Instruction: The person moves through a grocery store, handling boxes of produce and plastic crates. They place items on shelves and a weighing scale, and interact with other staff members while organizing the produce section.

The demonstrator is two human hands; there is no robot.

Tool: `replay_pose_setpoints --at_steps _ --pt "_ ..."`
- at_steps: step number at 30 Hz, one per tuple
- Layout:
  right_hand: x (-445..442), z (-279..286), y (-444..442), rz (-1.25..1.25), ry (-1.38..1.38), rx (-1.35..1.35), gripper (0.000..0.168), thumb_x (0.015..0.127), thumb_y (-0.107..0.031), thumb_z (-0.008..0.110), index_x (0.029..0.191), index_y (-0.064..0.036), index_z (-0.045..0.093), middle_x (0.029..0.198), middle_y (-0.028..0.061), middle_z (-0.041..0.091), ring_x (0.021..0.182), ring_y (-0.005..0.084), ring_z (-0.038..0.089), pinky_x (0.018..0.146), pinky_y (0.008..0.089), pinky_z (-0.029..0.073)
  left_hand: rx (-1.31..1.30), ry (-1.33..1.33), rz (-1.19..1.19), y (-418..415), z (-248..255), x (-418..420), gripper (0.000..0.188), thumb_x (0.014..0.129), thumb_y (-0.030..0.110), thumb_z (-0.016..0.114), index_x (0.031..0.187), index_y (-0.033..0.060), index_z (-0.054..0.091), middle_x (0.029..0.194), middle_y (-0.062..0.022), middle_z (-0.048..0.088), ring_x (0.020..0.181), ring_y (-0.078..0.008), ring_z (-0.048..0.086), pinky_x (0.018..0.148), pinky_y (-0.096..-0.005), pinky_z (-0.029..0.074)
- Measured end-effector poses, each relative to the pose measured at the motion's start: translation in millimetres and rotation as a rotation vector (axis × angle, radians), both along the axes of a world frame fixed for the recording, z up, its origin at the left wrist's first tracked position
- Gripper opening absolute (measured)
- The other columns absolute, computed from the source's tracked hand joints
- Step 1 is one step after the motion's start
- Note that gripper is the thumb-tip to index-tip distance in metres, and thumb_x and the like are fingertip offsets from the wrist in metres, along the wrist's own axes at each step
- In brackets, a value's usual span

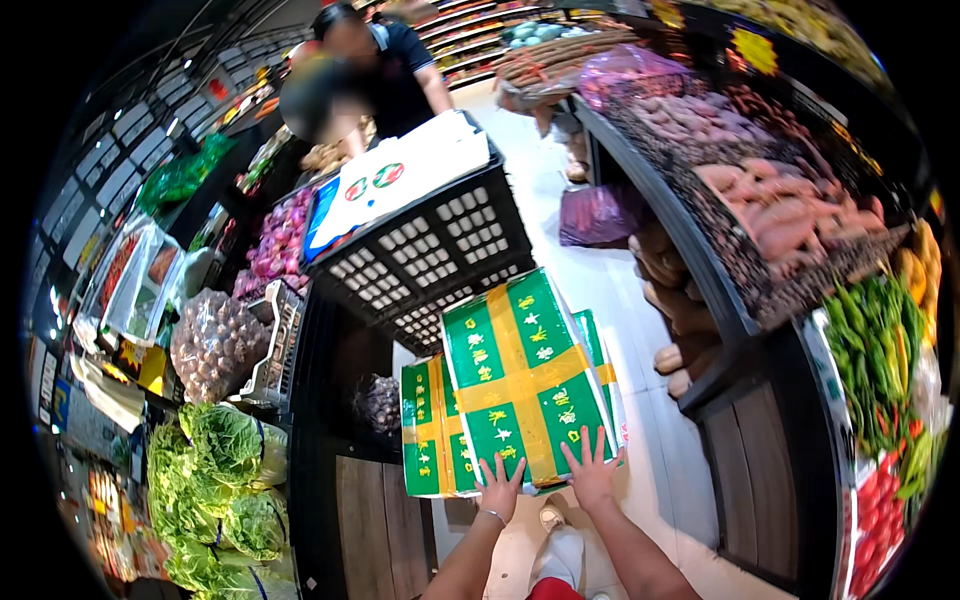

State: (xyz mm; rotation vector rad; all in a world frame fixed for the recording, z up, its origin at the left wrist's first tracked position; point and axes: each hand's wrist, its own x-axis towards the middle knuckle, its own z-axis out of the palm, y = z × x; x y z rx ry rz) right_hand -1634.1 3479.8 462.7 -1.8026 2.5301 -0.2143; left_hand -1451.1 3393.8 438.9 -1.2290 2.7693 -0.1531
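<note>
A green-and-white cardboard carton, crossed with yellow packing tape and bearing printed writing, lies tilted in front of me. Both hands touch its near edge. My left hand, with a thin bracelet at the wrist, rests spread at the near left corner. Fingers apart, my right hand lies flat on the top near the right corner. Beneath and to the left shows a second green carton. Part of another green carton shows on the right. My palms hide a little of the near edge.
Stacked black plastic crates stand beyond the cartons, topped with white bags. A person stands behind them. Produce stands flank the tiled aisle: napa cabbages left, sweet potatoes and green peppers right.
</note>
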Motion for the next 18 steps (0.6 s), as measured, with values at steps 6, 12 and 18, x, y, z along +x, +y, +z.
replay_pose_setpoints --at_steps 6,12,18 --pt "-5 20 -43 -0.043 -0.006 0.017 0.075 0.064 -0.040 0.069 0.129 -0.031 0.034 0.143 0.0130 0.007 0.130 0.0397 0.001 0.088 0.0706 0.015 0.134 0.046 0.022 -48 15 -13 0.061 0.083 0.008 0.044 0.135 0.0292 0.021 0.138 -0.0250 0.010 0.121 -0.0557 0.008 0.078 -0.0704 0.030" --pt "-25 65 -155 -0.061 -0.051 0.114 0.074 0.067 -0.040 0.068 0.131 -0.030 0.032 0.143 0.0154 0.004 0.130 0.0404 -0.001 0.089 0.0693 0.017 0.108 -0.092 0.028 -164 56 -40 0.058 0.084 0.012 0.044 0.134 0.0317 0.023 0.138 -0.0227 0.015 0.123 -0.0528 0.010 0.079 -0.0673 0.032" --pt "-62 81 -221 -0.024 -0.059 0.213 0.076 0.067 -0.040 0.068 0.132 -0.029 0.030 0.143 0.0155 0.004 0.130 0.0410 -0.001 0.088 0.0697 0.018 0.198 -0.066 0.055 -224 70 -67 0.057 0.083 0.016 0.048 0.133 0.0324 0.025 0.139 -0.0214 0.014 0.123 -0.0518 0.011 0.078 -0.0676 0.032"
